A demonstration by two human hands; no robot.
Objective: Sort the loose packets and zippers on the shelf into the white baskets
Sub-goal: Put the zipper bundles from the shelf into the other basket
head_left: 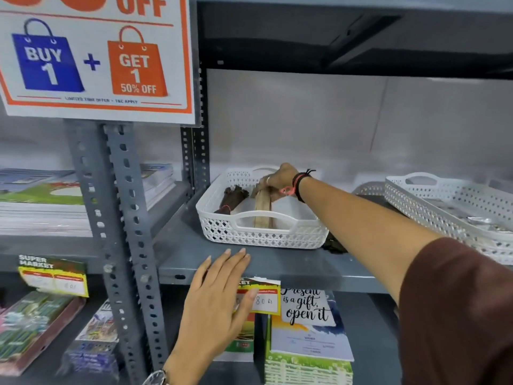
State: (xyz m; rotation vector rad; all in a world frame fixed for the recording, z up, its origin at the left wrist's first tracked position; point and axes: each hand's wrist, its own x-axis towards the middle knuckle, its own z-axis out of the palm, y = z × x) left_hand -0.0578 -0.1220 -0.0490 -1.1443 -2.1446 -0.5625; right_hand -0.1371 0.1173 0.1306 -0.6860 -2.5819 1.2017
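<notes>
A white perforated basket point(261, 237) stands on the grey metal shelf point(249, 265). Inside it lie a dark brown bundle of zippers point(231, 198) on the left and a beige bundle of zippers point(262, 208) in the middle. My right hand point(279, 177) reaches into the basket from the right, fingers closed on the top end of the beige bundle. My left hand point(219, 298) hovers flat with fingers apart in front of the shelf's front edge, holding nothing. A second white basket point(444, 207) at the right holds silvery packets point(483, 220). A dark loose item point(334, 244) lies on the shelf between the baskets.
A slotted grey upright point(130, 218) stands left of the basket. A promotional sign point(94, 56) hangs at the upper left. Stacked books point(55, 201) fill the left shelf. Below are a price tag point(261, 297), notebooks point(308, 334) and packets.
</notes>
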